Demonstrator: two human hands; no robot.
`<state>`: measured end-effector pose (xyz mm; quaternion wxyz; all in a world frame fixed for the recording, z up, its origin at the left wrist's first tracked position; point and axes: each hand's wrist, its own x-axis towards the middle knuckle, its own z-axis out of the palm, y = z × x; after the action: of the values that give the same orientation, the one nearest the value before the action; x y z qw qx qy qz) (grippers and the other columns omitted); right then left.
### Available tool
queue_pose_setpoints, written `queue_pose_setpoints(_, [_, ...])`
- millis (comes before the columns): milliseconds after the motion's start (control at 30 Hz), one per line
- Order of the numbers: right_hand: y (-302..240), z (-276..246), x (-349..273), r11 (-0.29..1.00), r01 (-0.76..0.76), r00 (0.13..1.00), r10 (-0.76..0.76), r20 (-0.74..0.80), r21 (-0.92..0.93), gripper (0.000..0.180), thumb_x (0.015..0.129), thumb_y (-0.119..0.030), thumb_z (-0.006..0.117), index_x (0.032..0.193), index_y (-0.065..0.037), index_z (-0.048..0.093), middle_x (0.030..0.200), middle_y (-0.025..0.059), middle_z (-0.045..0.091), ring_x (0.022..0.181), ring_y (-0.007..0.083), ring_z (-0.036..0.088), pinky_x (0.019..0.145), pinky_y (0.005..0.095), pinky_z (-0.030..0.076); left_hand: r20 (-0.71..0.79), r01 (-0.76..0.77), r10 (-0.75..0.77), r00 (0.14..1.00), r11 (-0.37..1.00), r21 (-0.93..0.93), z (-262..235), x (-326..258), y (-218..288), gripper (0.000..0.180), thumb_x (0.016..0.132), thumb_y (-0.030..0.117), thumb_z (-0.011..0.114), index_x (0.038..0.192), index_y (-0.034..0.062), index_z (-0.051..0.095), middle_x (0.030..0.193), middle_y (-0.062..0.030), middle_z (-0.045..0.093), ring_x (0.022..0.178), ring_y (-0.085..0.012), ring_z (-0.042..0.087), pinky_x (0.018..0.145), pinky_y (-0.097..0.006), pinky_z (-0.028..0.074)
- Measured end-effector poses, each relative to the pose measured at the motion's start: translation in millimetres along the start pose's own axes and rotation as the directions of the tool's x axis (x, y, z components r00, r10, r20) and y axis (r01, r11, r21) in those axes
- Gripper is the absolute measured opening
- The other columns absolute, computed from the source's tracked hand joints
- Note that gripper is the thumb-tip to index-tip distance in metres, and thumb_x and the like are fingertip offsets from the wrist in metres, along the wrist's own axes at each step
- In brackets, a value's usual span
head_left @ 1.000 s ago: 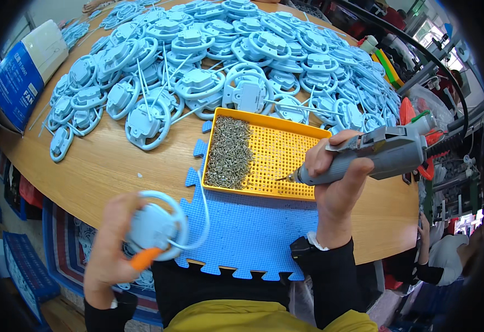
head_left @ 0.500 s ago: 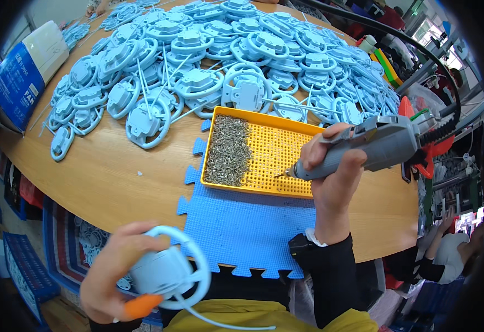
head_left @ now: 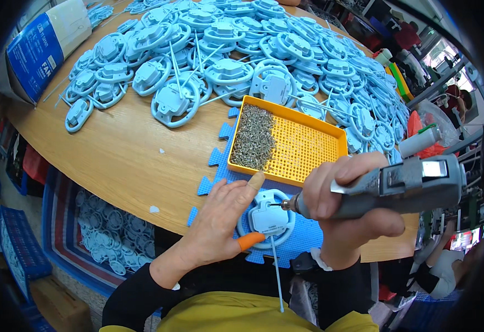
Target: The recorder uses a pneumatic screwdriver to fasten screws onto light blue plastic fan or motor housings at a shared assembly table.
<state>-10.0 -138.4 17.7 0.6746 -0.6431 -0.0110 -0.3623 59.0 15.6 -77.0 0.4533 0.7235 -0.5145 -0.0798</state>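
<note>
A light blue round plastic housing (head_left: pixel 269 219), with a ring-like rim and a thin pale stem, lies on the blue foam mat (head_left: pixel 310 235). My left hand (head_left: pixel 211 221) steadies it from the left, the thumb in an orange finger cot pressing on its edge and a finger in a beige cot reaching over its top. In my right hand (head_left: pixel 358 235) is a grey electric screwdriver (head_left: pixel 402 188), fingers wrapped round its body. The bit points left and meets the upper part of the housing; whether a screw sits on the tip I cannot tell.
A yellow perforated tray (head_left: pixel 314 145) with many small screws (head_left: pixel 253 135) lies just beyond the housing. Similar blue housings (head_left: pixel 225 72) are heaped across the wooden table (head_left: pixel 125 160). A blue-and-white carton (head_left: pixel 34 55) stands far left; a striped bag (head_left: pixel 65 221) of parts sits below the table's left edge.
My left hand has brought the housing up and right from beside the mat onto it. The screwdriver has moved from over the tray to the housing, its bit now at the housing.
</note>
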Motion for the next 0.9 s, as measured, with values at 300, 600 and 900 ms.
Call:
queue_pose_setpoints(300, [1,-6,-7,0.961,-0.173,0.985,0.163,0.060,0.215,0.072,0.065,-0.057,0.080,0.097,0.002,0.052,0.067,0.0092,0.057,0.059,0.0159,0.056,0.053,0.0242,0.043,0.026,0.030,-0.029,0.999,0.999,-0.020,0,4,3,0.098,0.067,0.022,0.082,0.146,0.0022,0.026,0.118,-0.0142,0.055,0.114,-0.0322,0.050,0.101,-0.046,0.033])
queue_pose_setpoints(600, [15,-9,-2,0.970,-0.229,0.966,0.217,0.137,0.082,0.069,0.069,-0.058,0.077,0.093,0.001,0.052,0.067,0.0101,0.058,0.056,0.0138,0.054,0.051,0.0246,0.043,0.015,0.041,-0.041,0.999,0.999,-0.028,-1,2,0,0.098,0.068,0.024,0.082,0.146,0.0026,0.026,0.120,-0.0142,0.054,0.116,-0.0334,0.049,0.104,-0.048,0.031])
queue_pose_setpoints(900, [-13,-22,6,0.995,0.085,0.996,-0.086,-0.025,-0.046,0.073,0.075,-0.077,0.048,0.092,-0.006,0.045,0.054,-0.0017,0.046,0.042,0.0096,0.042,0.040,0.0244,0.035,-0.004,0.022,-0.022,1.000,1.000,-0.003,-2,3,17,0.085,0.069,0.024,0.081,0.140,0.0044,0.039,0.120,-0.0142,0.053,0.115,-0.0346,0.049,0.105,-0.049,0.030])
